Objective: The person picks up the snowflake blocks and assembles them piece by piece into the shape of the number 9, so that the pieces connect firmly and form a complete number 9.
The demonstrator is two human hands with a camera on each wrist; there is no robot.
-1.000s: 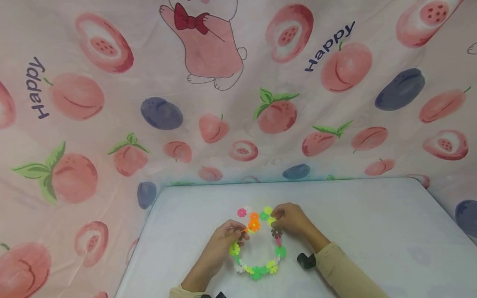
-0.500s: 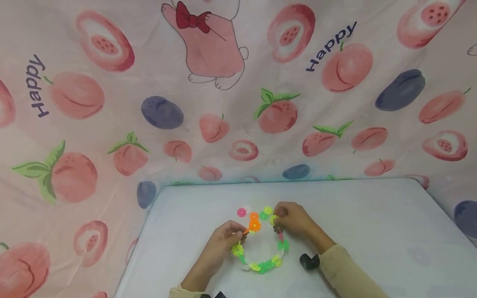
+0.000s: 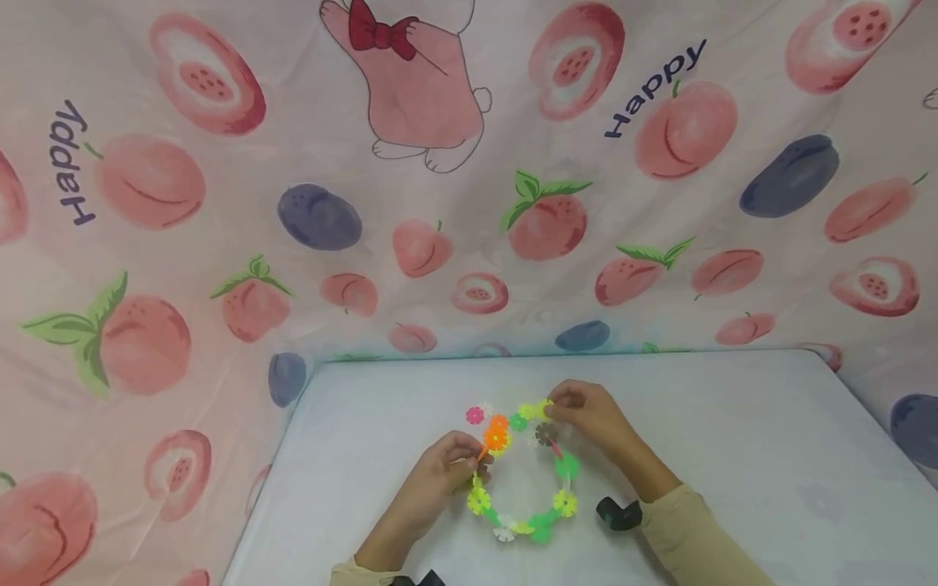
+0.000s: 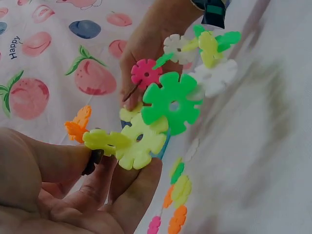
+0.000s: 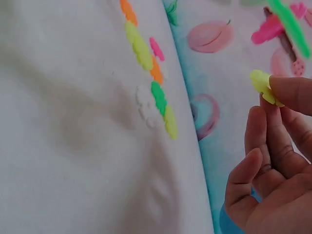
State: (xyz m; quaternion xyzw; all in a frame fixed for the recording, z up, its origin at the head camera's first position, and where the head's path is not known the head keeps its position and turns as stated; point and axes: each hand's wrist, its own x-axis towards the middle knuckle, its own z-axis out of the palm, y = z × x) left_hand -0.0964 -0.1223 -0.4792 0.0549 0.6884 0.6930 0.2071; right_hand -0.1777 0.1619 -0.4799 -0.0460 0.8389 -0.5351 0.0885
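Note:
A chain of slotted plastic flower discs (image 3: 541, 529), in green, yellow, white, pink, brown and orange, curves in a ring between both hands. My left hand (image 3: 447, 465) pinches its left end at a dark brown disc (image 4: 92, 162), beside yellow discs (image 4: 139, 141); an orange disc sticks out past the fingertips. My right hand (image 3: 592, 411) pinches a single yellow disc (image 5: 263, 87) between thumb and fingers. Just below that hand, in the head view, is the brown disc (image 3: 545, 434) at the chain's other end, joined to a pink one.
Several loose flower discs lie on the white table beyond the ring, including a pink disc (image 3: 475, 415), an orange disc (image 3: 496, 438) and a green disc (image 3: 518, 422). A fruit-printed cloth (image 3: 410, 187) hangs behind the table (image 3: 733, 456). A black strap piece (image 3: 619, 514) is by the right sleeve.
My right hand has moved up and slightly right with the yellow disc, apart from the brown disc. The ring's lower part has swung right. My left hand has hardly moved.

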